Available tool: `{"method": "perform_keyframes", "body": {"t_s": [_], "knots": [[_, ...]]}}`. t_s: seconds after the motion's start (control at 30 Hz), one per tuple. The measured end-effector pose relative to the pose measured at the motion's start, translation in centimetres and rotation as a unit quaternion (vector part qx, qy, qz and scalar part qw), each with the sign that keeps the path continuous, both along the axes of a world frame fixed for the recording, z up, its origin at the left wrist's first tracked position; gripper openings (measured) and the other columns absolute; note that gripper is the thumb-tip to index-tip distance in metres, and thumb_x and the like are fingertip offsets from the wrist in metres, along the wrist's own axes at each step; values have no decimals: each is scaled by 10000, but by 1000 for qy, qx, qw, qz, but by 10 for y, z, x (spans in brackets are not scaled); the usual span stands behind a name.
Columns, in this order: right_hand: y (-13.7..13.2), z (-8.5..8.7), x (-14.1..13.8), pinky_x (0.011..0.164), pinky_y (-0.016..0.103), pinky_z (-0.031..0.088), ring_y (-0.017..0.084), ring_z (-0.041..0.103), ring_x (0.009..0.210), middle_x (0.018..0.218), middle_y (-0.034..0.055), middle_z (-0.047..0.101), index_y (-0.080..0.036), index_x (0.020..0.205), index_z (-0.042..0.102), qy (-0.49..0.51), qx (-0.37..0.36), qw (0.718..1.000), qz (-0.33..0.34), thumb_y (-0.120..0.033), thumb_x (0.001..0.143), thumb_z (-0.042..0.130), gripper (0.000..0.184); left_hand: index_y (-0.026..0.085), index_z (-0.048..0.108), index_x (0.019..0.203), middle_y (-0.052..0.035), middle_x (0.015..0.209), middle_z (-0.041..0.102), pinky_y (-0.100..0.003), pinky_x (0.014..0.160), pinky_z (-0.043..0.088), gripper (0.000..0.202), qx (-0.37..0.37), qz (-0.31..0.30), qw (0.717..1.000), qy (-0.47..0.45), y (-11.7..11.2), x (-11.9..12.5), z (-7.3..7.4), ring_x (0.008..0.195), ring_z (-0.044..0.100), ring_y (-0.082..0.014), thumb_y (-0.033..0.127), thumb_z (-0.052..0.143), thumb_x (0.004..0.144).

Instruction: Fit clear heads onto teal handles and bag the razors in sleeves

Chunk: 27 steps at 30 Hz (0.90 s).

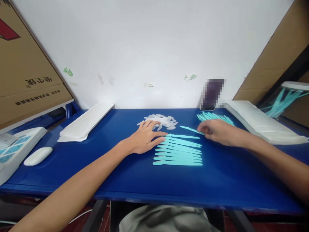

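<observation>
A row of several teal plastic sticks (180, 151) lies side by side on the blue table (120, 174). My left hand (145, 138) rests flat and open on the table, fingertips touching the left ends of the upper sticks. Just behind it lies a heap of small clear plastic caps (160, 120). My right hand (216, 131) is curled, pinching the right end of a single teal stick (190, 129) above the row. A loose pile of more teal sticks (213, 116) lies behind that hand.
White sleeve stacks lie at the back left (84, 124) and back right (258, 122). A phone (211, 94) leans on the wall. A white mouse (38, 155) and a white device (14, 148) sit at the left; cardboard boxes flank both sides. A clear tub of teal sticks (287, 98) stands far right.
</observation>
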State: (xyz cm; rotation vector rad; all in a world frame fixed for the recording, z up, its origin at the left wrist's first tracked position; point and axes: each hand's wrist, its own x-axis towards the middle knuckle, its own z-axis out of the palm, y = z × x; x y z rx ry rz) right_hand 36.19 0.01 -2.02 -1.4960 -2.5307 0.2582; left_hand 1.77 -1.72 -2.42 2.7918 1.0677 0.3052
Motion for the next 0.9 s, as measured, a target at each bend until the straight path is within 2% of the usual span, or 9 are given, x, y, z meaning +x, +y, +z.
{"method": "perform_keyframes", "body": {"t_s": [0.13, 0.4, 0.5, 0.57, 0.67, 0.77, 0.9], "knots": [[-4, 7, -4, 696, 320, 578, 218, 714, 784, 906, 68, 771, -195, 940, 725, 25, -43, 998, 32, -219, 797, 542, 233, 370, 554, 1422, -110, 1541, 373, -643, 1139, 224, 539, -10, 0, 1000, 3, -1, 1, 1, 1453, 270, -351, 584, 239, 1040], [-13, -5, -41, 772, 336, 566, 208, 698, 867, 1020, 72, 751, -208, 985, 736, 137, -29, 990, 35, -331, 904, 538, 246, 331, 482, 1480, -118, 1528, 378, -616, 1141, 263, 547, 11, 6, 1000, -13, 1, 0, 1, 1410, 326, -352, 564, 247, 1043], [-16, -6, -48, 725, 323, 532, 209, 678, 868, 1032, 70, 742, -215, 1023, 737, 162, 7, 986, 31, -355, 925, 526, 272, 294, 519, 1447, -124, 1471, 439, -573, 1116, 313, 518, 46, 9, 998, -31, 2, 1, 1, 1347, 396, -331, 518, 271, 1051], [-18, -7, -49, 651, 315, 483, 191, 639, 738, 869, 48, 728, -214, 1032, 741, 158, 40, 986, 16, -380, 930, 526, 290, 249, 583, 1383, -130, 1369, 526, -513, 1060, 376, 489, 79, 14, 996, -50, 4, 1, 1, 1237, 483, -302, 475, 305, 1050], [-19, -8, -48, 567, 308, 396, 152, 493, 514, 557, -26, 552, -205, 1022, 748, 134, 46, 990, -12, -428, 934, 522, 330, 185, 678, 1232, -106, 1082, 661, -389, 888, 451, 446, 99, 31, 991, -79, 5, 0, 2, 962, 591, -234, 401, 337, 1042], [-19, -10, -46, 527, 303, 342, 143, 438, 471, 502, -48, 452, -180, 1035, 750, 105, 31, 994, -20, -480, 929, 523, 391, 181, 716, 1116, -59, 893, 708, -326, 751, 431, 413, 69, 24, 993, -88, 6, -2, 2, 787, 612, -191, 358, 352, 1032], [-20, -11, -45, 513, 304, 321, 152, 460, 488, 528, -29, 497, -151, 1159, 743, 76, -1, 997, -5, -534, 923, 526, 500, 200, 722, 1106, -19, 730, 684, -358, 793, 390, 403, 58, 11, 997, -47, 5, -2, 3, 681, 580, -176, 379, 370, 1023]]}}
